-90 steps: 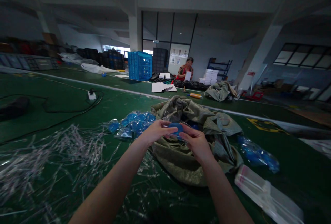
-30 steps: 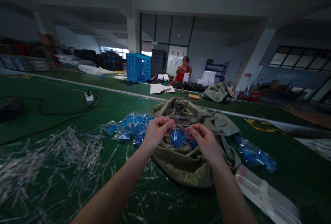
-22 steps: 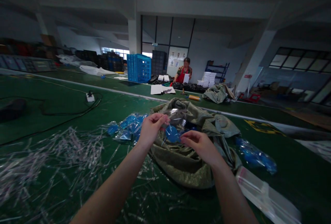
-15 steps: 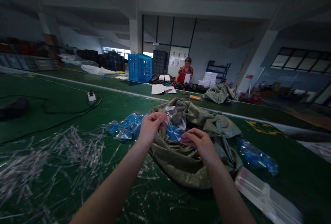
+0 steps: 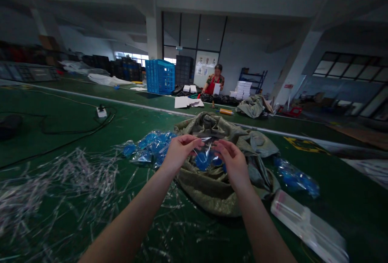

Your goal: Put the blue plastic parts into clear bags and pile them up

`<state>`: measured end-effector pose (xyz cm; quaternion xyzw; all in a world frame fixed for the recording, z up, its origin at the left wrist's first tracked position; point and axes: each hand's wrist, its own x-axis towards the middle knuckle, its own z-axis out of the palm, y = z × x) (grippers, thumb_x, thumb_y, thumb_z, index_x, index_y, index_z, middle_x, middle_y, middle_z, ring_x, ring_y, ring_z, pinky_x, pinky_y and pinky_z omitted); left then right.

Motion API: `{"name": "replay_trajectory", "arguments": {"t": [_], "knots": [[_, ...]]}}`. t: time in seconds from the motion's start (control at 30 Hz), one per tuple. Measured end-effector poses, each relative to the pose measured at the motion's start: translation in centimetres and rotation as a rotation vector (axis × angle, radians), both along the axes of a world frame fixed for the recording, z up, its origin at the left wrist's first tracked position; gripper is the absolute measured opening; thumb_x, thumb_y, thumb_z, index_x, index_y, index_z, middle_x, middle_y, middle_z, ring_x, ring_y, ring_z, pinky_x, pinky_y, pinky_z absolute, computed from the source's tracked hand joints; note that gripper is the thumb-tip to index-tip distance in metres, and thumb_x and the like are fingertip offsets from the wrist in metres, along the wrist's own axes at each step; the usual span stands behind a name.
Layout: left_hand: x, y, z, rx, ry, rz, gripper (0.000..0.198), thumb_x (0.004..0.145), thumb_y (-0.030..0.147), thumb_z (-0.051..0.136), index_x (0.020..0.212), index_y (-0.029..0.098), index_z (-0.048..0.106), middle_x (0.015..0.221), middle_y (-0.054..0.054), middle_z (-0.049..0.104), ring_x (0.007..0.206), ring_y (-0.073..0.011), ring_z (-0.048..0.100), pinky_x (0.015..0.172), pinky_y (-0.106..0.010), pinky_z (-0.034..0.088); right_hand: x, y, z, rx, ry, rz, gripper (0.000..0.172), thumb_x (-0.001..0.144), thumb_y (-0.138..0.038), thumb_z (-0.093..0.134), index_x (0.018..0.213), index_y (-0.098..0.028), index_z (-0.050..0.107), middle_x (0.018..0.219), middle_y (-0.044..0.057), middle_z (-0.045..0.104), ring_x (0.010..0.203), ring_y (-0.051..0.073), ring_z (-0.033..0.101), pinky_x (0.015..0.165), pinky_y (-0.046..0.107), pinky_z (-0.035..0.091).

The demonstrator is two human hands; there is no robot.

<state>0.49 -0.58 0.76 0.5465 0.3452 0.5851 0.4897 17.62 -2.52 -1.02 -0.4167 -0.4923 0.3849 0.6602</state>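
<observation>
Clear plastic bag (image 5: 206, 146) pinched by left hand (image 5: 181, 152) and right hand (image 5: 232, 162), held spread above olive woven sack (image 5: 209, 202); blue piece (image 5: 202, 161) seen through film.

The left hand (image 5: 178, 153) and right hand (image 5: 232, 162) were above a sack (image 5: 212, 198) on the floor (image 5: 342, 210), with a heap of plastic packets (image 5: 148, 147) and plastic scraps (image 5: 69, 186) to its left and a plastic sleeve (image 5: 309, 226) to its right.

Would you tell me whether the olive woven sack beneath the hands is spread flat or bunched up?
Bunched up: the olive woven sack lies in thick, rumpled folds.
</observation>
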Motion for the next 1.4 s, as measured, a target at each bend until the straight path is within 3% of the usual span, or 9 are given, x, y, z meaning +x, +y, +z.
{"name": "replay_trajectory", "arguments": {"t": [0.17, 0.37, 0.5, 0.57, 0.67, 0.73, 0.8, 1.0, 1.4], "knots": [[0.1, 0.2, -0.3, -0.042, -0.001, -0.091, 0.031, 0.067, 0.043, 0.075, 0.077, 0.014, 0.071, 0.08, -0.008, 0.073, 0.067, -0.0162, 0.065, 0.055, -0.024, 0.051, 0.2, 0.2, -0.2, 0.066, 0.083, -0.037, 0.022, 0.072, -0.039, 0.072, 0.077, -0.018, 0.069, 0.073, 0.002, 0.069, 0.071, 0.015, 0.065, 0.072, 0.03, 0.054], [-0.2, 0.9, -0.8, -0.22, -0.035, -0.119, 0.032, 0.068, 0.043, 0.073, 0.075, 0.013, 0.068, 0.076, -0.008, 0.072, 0.064, -0.0167, 0.066, 0.052, -0.025, 0.052, 0.4, 0.5, -0.4, -0.002, 0.065, -0.016, 0.026, 0.067, -0.039, 0.075, 0.082, -0.018, 0.071, 0.073, 0.002, 0.07, 0.066, 0.015, 0.064, 0.068, 0.03, 0.055], [0.1, 1.5, -1.6, -0.231, 0.123, -0.06, 0.03, 0.076, 0.043, 0.064, 0.075, 0.013, 0.066, 0.078, -0.01, 0.071, 0.068, -0.019, 0.066, 0.057, -0.029, 0.053, 0.4, 0.9, -1.0, -0.054, 0.003, -0.037, 0.032, 0.065, -0.039, 0.075, 0.088, -0.016, 0.073, 0.078, 0.005, 0.072, 0.069, 0.018, 0.066, 0.072, 0.035, 0.056], [0.3, 1.7, -2.1, -0.084, 0.301, 0.131, 0.025, 0.079, 0.039, 0.061, 0.079, 0.014, 0.066, 0.08, -0.009, 0.07, 0.072, -0.0203, 0.066, 0.063, -0.034, 0.053, 0.3, 1.2, -1.5, -0.066, -0.041, -0.05, 0.031, 0.066, -0.04, 0.074, 0.086, -0.016, 0.073, 0.077, 0.005, 0.073, 0.07, 0.02, 0.067, 0.072, 0.036, 0.056], [0.7, 1.5, -2.7, 0.39, 0.57, 0.481, 0.017, 0.08, 0.029, 0.062, 0.092, 0.016, 0.064, 0.092, -0.009, 0.068, 0.087, -0.0219, 0.063, 0.08, -0.038, 0.051, 0.1, 1.3, -2.0, -0.067, -0.148, -0.076, 0.028, 0.069, -0.039, 0.071, 0.085, -0.017, 0.072, 0.075, 0.006, 0.072, 0.069, 0.021, 0.066, 0.071, 0.036, 0.055], [1.1, 1.1, -2.8, 0.671, 0.714, 0.499, 0.016, 0.084, 0.025, 0.058, 0.097, 0.018, 0.063, 0.098, -0.008, 0.068, 0.095, -0.0211, 0.06, 0.087, -0.038, 0.048, -0.1, 1.2, -2.1, -0.047, -0.241, -0.075, 0.026, 0.071, -0.038, 0.068, 0.085, -0.016, 0.072, 0.076, 0.006, 0.072, 0.071, 0.022, 0.066, 0.071, 0.036, 0.054], [1.4, 0.8, -2.9, 0.802, 0.842, 0.415, 0.016, 0.088, 0.024, 0.054, 0.098, 0.018, 0.065, 0.095, -0.007, 0.069, 0.094, -0.0196, 0.06, 0.087, -0.035, 0.047, -0.2, 1.1, -2.1, -0.016, -0.331, -0.059, 0.025, 0.074, -0.037, 0.064, 0.087, -0.016, 0.071, 0.08, 0.007, 0.073, 0.074, 0.022, 0.066, 0.072, 0.036, 0.053], [1.6, 0.5, -3.0, 0.837, 0.997, 0.37, 0.017, 0.089, 0.026, 0.054, 0.095, 0.021, 0.068, 0.089, -0.003, 0.071, 0.089, -0.0184, 0.058, 0.084, -0.034, 0.044, -0.6, 0.5, -1.9, 0.075, -0.514, -0.033, 0.024, 0.08, -0.03, 0.056, 0.094, -0.016, 0.07, 0.091, 0.008, 0.072, 0.082, 0.022, 0.065, 0.078, 0.035, 0.05], [1.3, 0.3, -2.7, 0.888, 1.097, 0.422, 0.019, 0.089, 0.025, 0.051, 0.079, 0.021, 0.066, 0.076, -0.004, 0.07, 0.084, -0.0191, 0.056, 0.077, -0.035, 0.036, -0.9, -0.4, -1.0, 0.221, -0.708, -0.094, 0.019, 0.081, -0.023, 0.053, 0.086, -0.02, 0.07, 0.084, 0.005, 0.068, 0.078, 0.02, 0.061, 0.073, 0.032, 0.047]]}}
